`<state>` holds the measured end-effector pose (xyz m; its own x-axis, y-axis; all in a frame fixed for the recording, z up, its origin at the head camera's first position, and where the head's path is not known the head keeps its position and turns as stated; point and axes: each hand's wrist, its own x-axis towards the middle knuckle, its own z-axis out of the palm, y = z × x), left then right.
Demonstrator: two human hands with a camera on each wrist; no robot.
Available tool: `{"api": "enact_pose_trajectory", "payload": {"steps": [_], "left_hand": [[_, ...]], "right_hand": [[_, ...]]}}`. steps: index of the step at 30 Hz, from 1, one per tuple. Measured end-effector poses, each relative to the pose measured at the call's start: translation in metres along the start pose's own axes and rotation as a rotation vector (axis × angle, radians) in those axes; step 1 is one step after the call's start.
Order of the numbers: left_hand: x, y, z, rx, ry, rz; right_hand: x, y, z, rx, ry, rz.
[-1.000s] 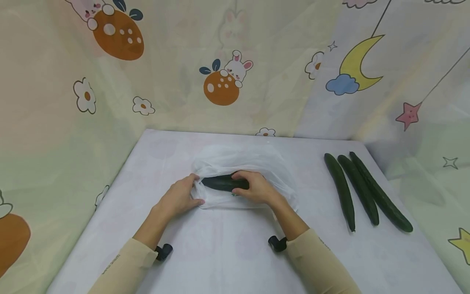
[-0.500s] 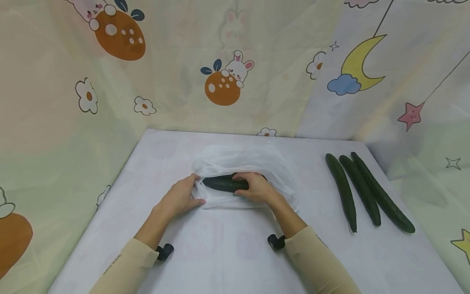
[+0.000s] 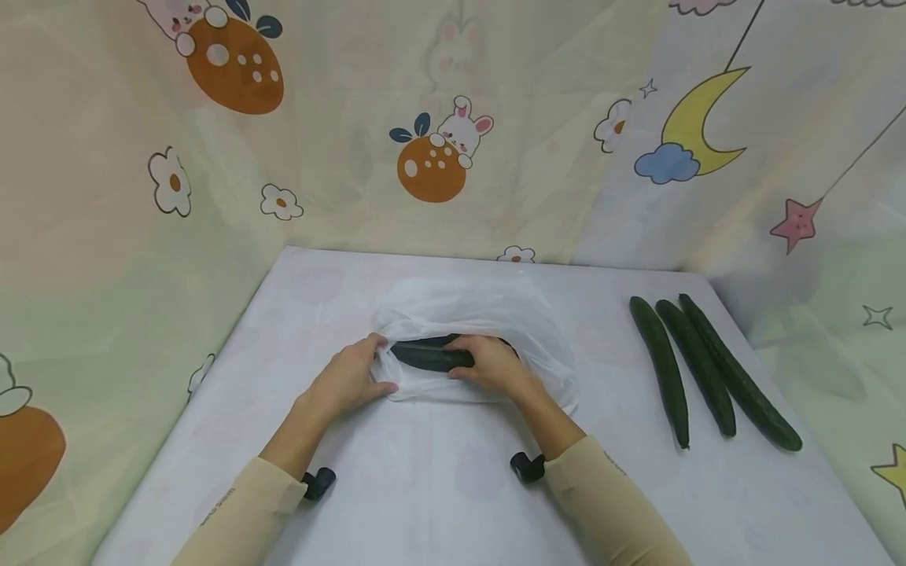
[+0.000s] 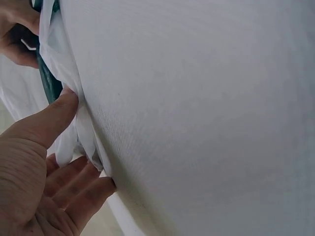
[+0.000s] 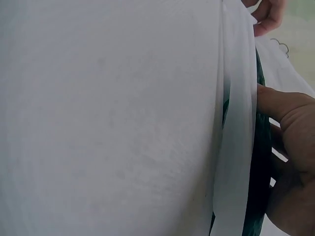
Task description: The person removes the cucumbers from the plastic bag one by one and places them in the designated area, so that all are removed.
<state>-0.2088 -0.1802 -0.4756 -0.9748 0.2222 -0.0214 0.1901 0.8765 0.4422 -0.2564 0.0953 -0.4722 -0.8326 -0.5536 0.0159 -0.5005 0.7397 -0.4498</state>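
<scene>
A thin white plastic bag [image 3: 470, 303] lies mid-table with its mouth gaping. Inside the mouth rests a dark green cucumber [image 3: 428, 360], and a second cucumber [image 3: 432, 342] shows as a strip behind it. My right hand [image 3: 499, 365] grips the nearer cucumber from above, thumb on the near side; the far end is hidden under the hand and bag. My left hand [image 3: 348, 376] holds the bag's left end at the opening. In the left wrist view its thumb presses the near plastic edge [image 4: 56, 64]. Dark green skin [image 5: 258, 196] shows behind the plastic in the right wrist view.
Three more cucumbers lie side by side on the right of the white table: a left one [image 3: 661, 369], a middle one [image 3: 697, 365] and a right one [image 3: 743, 377]. Printed fabric [image 3: 340, 157] hangs behind the table and at its sides.
My right hand has come slightly nearer and lower with the cucumber, and the strip of cucumber behind it shows more clearly. My left hand keeps its place on the bag.
</scene>
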Motion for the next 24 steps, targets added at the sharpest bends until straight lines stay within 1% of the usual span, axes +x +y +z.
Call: {"api": "enact_pose_trajectory", "payload": {"steps": [3, 8, 12, 19, 24], "left_hand": [[0.000, 0.000, 0.000, -0.004, 0.000, -0.004], [0.000, 0.000, 0.000, -0.004, 0.000, 0.000], [0.000, 0.000, 0.000, -0.013, -0.004, -0.005], [0.002, -0.001, 0.000, -0.015, -0.003, -0.003], [0.001, -0.001, 0.000, -0.018, -0.005, -0.018]], "right_hand": [[0.000, 0.001, 0.002, -0.008, 0.009, -0.003], [-0.003, 0.002, 0.002, 0.028, 0.009, -0.003], [-0.007, 0.002, -0.001, 0.062, -0.005, 0.013], [-0.014, 0.005, -0.009, 0.097, -0.019, 0.005], [-0.018, 0.006, -0.013, 0.126, -0.015, 0.012]]}}
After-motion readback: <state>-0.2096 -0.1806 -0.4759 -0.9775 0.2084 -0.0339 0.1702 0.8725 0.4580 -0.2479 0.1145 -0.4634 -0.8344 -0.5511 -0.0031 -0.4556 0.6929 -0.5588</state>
